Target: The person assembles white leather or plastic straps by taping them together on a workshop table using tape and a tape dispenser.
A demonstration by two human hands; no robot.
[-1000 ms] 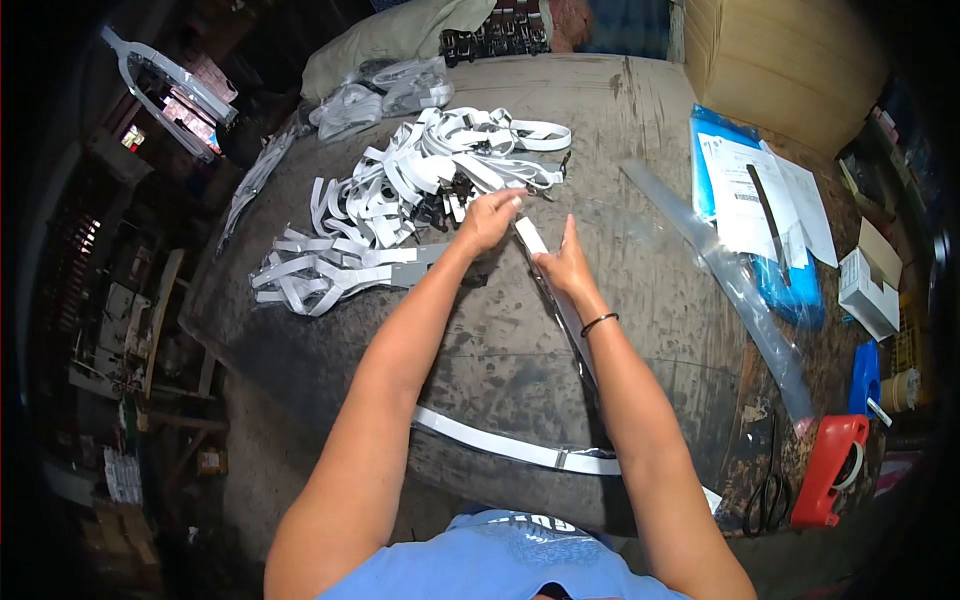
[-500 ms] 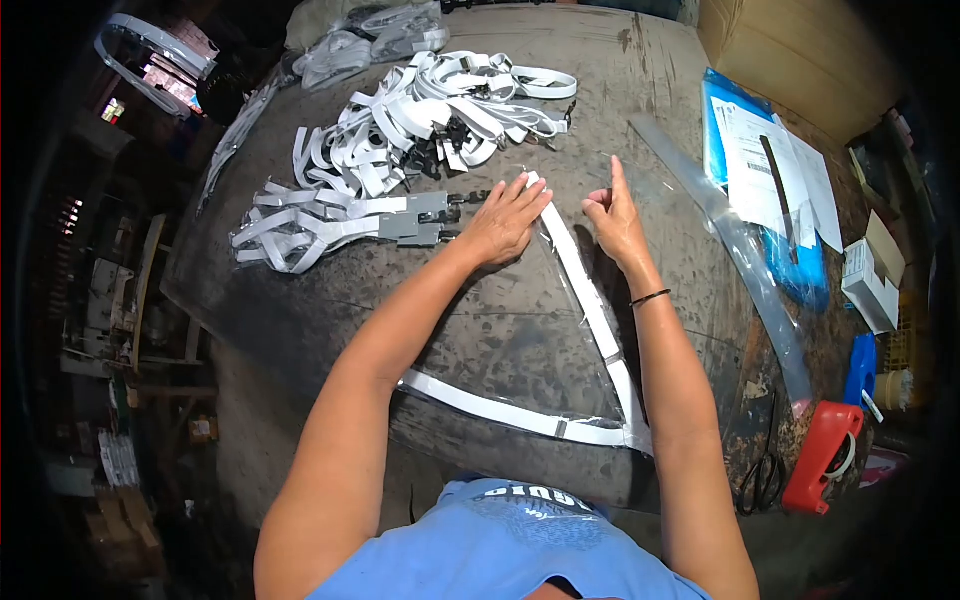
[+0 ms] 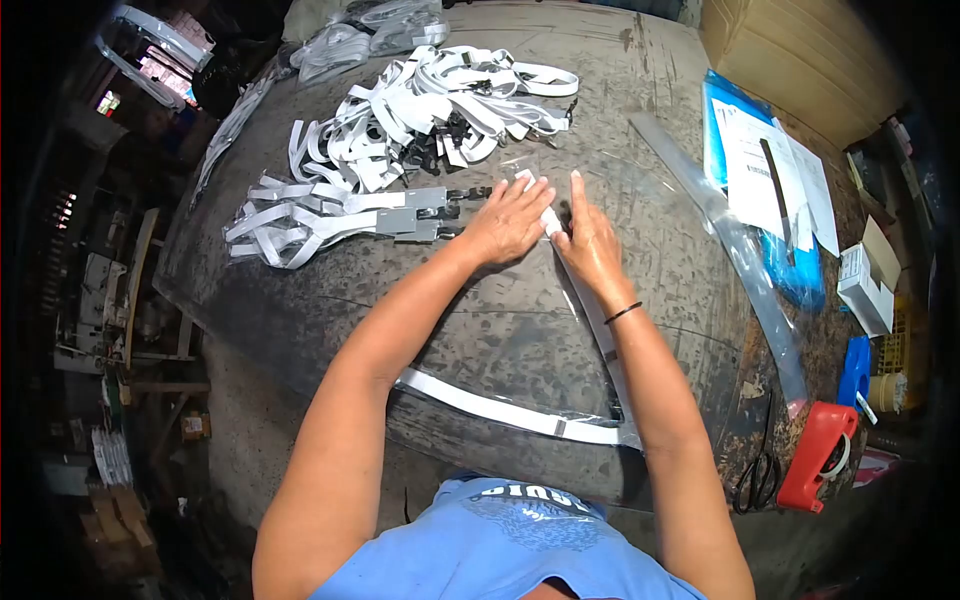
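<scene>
White webbing strap (image 3: pixel 551 224) on worktable (image 3: pixel 470 330)

Left: a pile of white straps (image 3: pixel 415 108). The left hand (image 3: pixel 512 222) spreads open across the strap's far end; beside it, the right hand (image 3: pixel 594 247) extends its index finger, its grip unclear.

White strap (image 3: pixel 551 222) partly hidden beneath the hands (image 3: pixel 510 222), cardboard box (image 3: pixel 800 60) cut off at top, print on papers (image 3: pixel 750 190) illegible

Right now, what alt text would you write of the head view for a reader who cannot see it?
A person's left hand lies over a white strap on a worn table, the right hand close beside it. Beyond lies a tangled pile of white straps; at right are papers, black scissors and a red tape dispenser.
</scene>
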